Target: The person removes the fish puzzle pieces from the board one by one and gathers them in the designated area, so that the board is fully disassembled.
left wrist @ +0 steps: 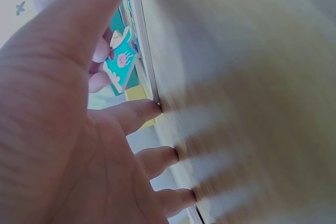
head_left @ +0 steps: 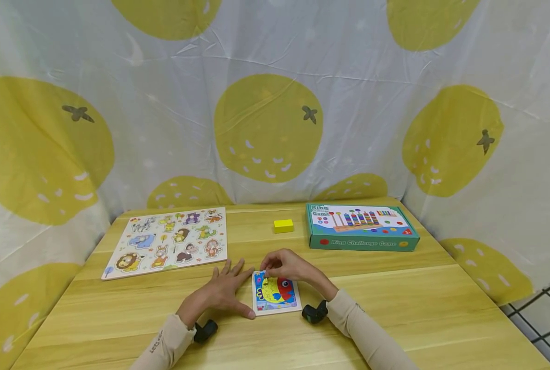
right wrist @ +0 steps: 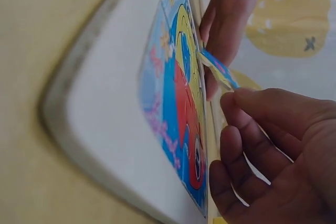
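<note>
A small square jigsaw puzzle (head_left: 278, 310) with a white border and a red and yellow fish picture lies on the table. My left hand (head_left: 224, 292) rests along its left side, fingers spread straight, with the thumb at the lower left corner and the index finger by the upper left. Over the puzzle's top edge, my right hand (head_left: 289, 267) pinches a puzzle piece (right wrist: 220, 70) between thumb and index finger. That piece is tilted, its lower end right at the fish picture in the right wrist view. In the left wrist view the puzzle piece (left wrist: 122, 60) shows blue-green with a pink figure.
A large animal peg puzzle board (head_left: 164, 241) lies at the back left. A yellow block (head_left: 283, 226) sits behind the fish puzzle. The green Ring Challenge Game box (head_left: 364, 242) stands at the back right, before a curtain (head_left: 362, 128) with yellow fruit.
</note>
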Demonstrator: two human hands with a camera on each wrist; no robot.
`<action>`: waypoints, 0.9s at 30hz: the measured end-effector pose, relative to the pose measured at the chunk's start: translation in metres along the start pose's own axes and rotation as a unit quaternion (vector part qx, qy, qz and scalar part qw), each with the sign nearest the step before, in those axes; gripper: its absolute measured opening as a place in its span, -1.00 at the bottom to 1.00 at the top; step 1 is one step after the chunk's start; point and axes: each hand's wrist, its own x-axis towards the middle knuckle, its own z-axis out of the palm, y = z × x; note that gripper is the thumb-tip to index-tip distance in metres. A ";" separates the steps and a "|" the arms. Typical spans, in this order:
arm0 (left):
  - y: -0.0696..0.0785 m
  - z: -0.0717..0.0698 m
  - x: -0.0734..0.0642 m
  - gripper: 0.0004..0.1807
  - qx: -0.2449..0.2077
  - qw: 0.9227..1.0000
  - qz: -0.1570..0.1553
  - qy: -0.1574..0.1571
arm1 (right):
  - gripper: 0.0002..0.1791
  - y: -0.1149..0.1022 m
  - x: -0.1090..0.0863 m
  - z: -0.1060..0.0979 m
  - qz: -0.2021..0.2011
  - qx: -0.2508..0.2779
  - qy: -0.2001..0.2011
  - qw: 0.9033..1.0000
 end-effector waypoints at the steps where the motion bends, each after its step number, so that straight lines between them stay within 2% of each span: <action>1: 0.000 0.000 0.000 0.20 0.000 1.000 0.000 0.000 | -0.90 0.001 0.000 0.000 0.001 0.002 0.003 1.000; 12: -0.001 0.000 0.000 0.20 0.001 1.000 0.003 0.002 | -0.88 0.004 -0.015 -0.015 0.015 0.014 0.031 0.999; 22: -0.001 0.000 0.000 0.20 -0.003 1.000 0.007 0.004 | -0.79 0.013 -0.052 -0.051 0.010 0.054 0.055 0.997; 27: -0.001 0.000 0.000 0.20 -0.004 1.000 0.008 0.006 | -0.81 0.023 -0.067 -0.064 0.025 0.052 0.058 0.997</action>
